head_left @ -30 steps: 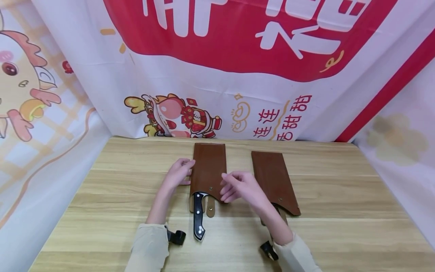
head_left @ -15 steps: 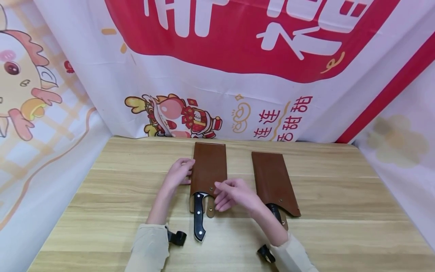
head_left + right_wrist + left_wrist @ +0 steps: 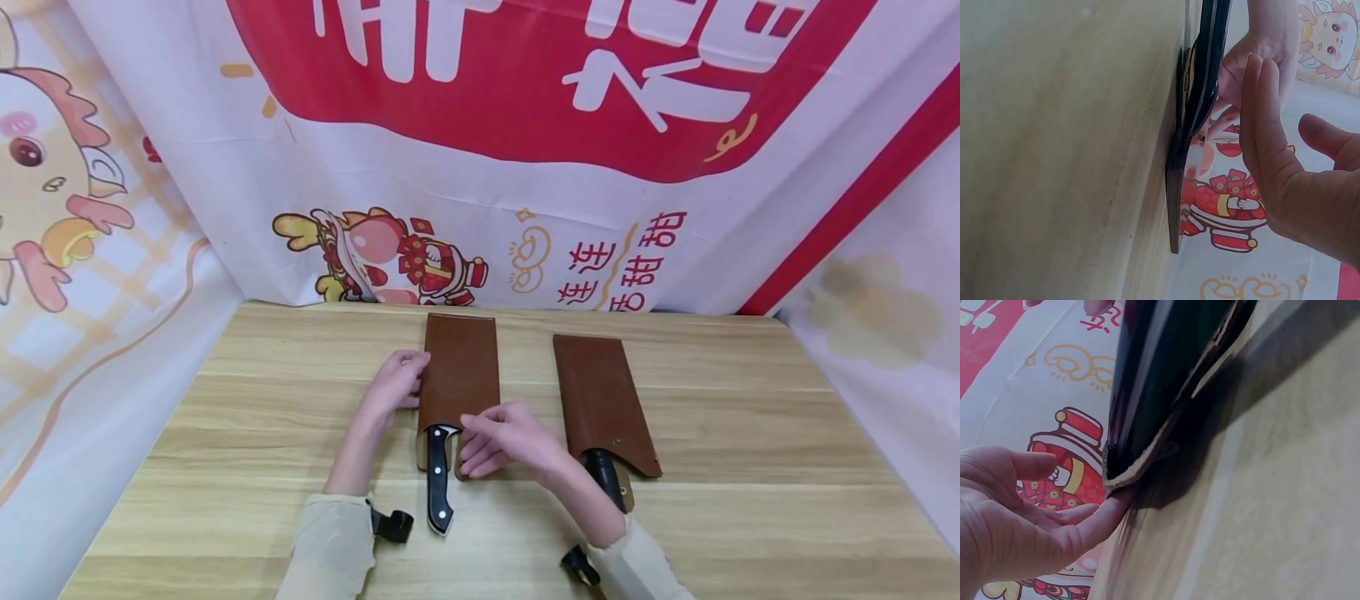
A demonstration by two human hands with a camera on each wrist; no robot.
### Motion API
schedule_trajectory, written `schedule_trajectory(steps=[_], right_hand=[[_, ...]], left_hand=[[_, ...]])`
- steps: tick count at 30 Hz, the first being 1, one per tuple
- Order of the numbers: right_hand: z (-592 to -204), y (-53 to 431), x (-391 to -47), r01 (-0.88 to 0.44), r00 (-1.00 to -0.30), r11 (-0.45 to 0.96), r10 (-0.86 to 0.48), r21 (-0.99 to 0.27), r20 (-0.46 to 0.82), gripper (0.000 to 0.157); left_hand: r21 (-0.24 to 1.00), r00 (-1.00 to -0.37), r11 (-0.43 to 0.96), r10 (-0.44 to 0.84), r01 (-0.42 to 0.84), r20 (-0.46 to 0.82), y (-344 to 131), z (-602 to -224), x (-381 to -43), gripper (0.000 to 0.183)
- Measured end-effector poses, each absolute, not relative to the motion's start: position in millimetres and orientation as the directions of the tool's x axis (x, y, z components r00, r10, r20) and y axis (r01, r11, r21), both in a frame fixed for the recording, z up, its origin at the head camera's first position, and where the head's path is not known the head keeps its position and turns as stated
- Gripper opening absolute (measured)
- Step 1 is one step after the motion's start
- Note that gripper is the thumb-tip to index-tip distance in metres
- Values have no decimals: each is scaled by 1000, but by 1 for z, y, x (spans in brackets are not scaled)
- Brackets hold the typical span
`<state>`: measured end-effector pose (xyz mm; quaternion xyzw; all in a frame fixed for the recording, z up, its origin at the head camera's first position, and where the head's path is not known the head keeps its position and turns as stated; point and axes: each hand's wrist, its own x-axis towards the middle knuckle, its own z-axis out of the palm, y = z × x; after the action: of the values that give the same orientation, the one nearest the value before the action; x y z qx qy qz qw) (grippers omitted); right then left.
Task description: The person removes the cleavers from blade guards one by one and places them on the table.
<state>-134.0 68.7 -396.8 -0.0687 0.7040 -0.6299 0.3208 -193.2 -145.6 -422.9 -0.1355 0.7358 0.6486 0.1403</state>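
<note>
A brown leather knife sheath (image 3: 461, 362) lies on the table, a knife with a black riveted handle (image 3: 438, 483) sticking out of its near end. Beside its left edge is my left hand (image 3: 393, 383), fingers loosely bent. In the left wrist view a fingertip of that hand (image 3: 1041, 531) meets the lower corner of the sheath (image 3: 1160, 375). My right hand (image 3: 510, 437) hovers over the sheath's lower right corner with relaxed fingers, mostly covering the snap strap there. In the right wrist view the right hand's fingers (image 3: 1266, 119) are fairly straight and grip nothing.
A second brown sheath (image 3: 600, 387) lies to the right, with a black handle (image 3: 603, 477) and a tan strap (image 3: 627, 492) at its near end; the right forearm passes close by. A printed cloth (image 3: 390, 167) hangs behind the wooden table (image 3: 262, 433).
My right hand has moved left and toward me, from the sheath's right edge to over its strap. This uncovers more of the right knife's handle. My left hand has stayed in place.
</note>
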Motion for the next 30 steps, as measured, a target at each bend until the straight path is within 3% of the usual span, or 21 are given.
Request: schedule_trajectory(steps=[12,23,30], right_hand=[[-399,68,-131,298,-766,232,-520,-926,-377,39],[-401,67,-128,268,-751,262,-545,-927,-371,36],[-403,69,-129,265,-751,284,-538,-921,-382,36]], left_hand=[[918,-933,175,-17,-356,-359,-139,-430,-198,52],[941,-966,220,-88,-257,-243,-133,-434,-197,34],[939,-944,106,-68,-327,-321,-132,-434,-197,30]])
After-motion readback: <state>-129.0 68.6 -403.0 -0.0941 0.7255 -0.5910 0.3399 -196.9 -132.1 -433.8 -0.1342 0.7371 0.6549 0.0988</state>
